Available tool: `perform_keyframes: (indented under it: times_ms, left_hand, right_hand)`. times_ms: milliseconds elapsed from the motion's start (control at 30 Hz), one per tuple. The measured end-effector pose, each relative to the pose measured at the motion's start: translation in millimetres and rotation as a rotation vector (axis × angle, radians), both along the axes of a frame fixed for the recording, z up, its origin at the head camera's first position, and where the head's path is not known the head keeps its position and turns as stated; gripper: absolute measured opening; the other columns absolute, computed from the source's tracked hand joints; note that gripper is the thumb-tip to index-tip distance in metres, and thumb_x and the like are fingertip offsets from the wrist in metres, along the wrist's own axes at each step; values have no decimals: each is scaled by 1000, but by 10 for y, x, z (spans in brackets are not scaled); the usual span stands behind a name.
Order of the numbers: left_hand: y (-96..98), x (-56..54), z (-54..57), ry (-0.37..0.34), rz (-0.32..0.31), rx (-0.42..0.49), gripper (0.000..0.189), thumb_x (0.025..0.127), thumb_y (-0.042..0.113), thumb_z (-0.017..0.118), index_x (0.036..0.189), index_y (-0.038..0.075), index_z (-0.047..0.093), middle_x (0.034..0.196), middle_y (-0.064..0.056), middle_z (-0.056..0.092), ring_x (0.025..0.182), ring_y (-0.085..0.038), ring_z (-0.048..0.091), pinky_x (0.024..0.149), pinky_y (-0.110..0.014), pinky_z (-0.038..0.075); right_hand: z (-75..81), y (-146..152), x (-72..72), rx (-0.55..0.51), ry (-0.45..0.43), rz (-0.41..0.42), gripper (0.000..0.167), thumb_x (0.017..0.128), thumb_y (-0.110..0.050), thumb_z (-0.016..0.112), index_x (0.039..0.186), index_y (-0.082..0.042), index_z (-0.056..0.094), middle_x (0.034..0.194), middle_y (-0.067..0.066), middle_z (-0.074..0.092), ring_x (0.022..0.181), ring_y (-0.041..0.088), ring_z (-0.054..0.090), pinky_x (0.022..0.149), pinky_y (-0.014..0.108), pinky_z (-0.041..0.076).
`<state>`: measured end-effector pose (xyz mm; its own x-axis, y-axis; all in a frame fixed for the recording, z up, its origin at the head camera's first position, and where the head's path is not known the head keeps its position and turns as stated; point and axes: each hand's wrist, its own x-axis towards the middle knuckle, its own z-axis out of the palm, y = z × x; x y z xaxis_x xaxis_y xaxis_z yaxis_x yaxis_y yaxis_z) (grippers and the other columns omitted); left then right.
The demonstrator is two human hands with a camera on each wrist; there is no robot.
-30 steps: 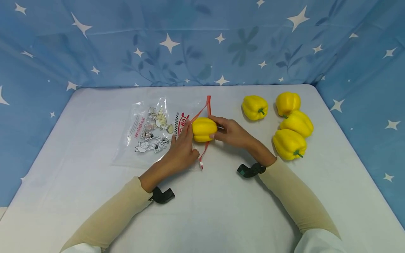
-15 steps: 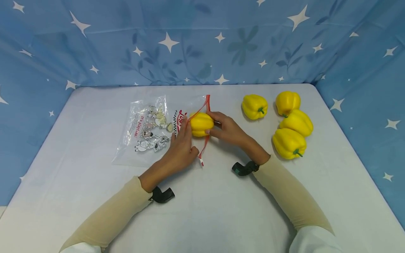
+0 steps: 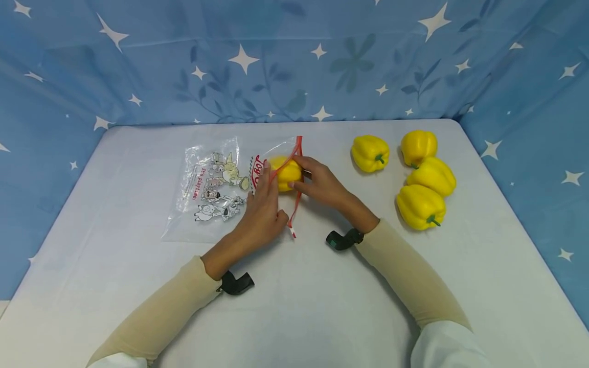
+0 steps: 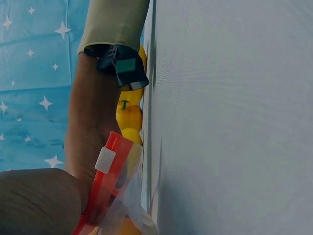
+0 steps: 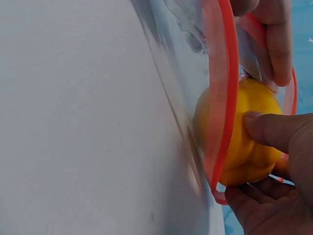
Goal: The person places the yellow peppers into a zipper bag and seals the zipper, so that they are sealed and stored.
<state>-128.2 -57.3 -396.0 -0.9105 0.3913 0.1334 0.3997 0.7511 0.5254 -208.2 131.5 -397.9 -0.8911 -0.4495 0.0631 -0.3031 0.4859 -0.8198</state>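
Observation:
In the head view a yellow bell pepper [image 3: 290,176] lies partly inside the mouth of a clear zip bag [image 3: 221,186] printed with cartoon animals and red letters. My right hand [image 3: 324,187] grips the pepper's outer end, with the thumb on its side in the right wrist view, where the bag's red zip strip [image 5: 222,122] passes across the pepper [image 5: 257,142]. At the bag's mouth, my left hand [image 3: 262,217] holds the upper edge, its fingers lying along the film. A white slider [image 4: 104,160] sits on the red strip beside the left thumb.
To the right, one yellow pepper [image 3: 370,153] lies alone, and a cluster of three has a front pepper [image 3: 421,207], a middle one [image 3: 432,176] and a back one [image 3: 418,147]. A blue starry curtain [image 3: 294,61] borders the white table [image 3: 294,306].
My right hand has moved left and away from me, carrying the pepper further through the red-edged mouth into the bag. The left hand has stayed nearly in place.

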Motion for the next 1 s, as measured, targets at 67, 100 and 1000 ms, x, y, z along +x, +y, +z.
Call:
perform_keyframes:
  times_ms: [67,100,1000]
  left_hand:
    - [-6,3,2,9,2,-4,82,88,10,53,153,-4,7,160,-9,-19,145,-20,-16,107,-69,12]
    - [-8,4,5,12,3,-6,82,87,9,53,153,-5,7,160,-9,-19,145,-20,-16,107,-69,13]
    - [7,8,41,0,29,-19,82,86,9,55,153,-5,9,160,-6,-22,145,-19,-19,109,-66,14]
  right_hand:
    - [-2,-36,-10,-1,-1,-7,68,90,-12,70,149,-5,37,143,10,45,120,19,49,103,32,41]
    - [-4,-52,-15,-2,1,-9,67,90,-12,70,149,-5,38,140,10,47,117,19,50,102,32,41]
    - [120,8,206,-528,-388,-393,35,100,-8,43,127,4,61,126,11,63,112,24,63,93,33,49]
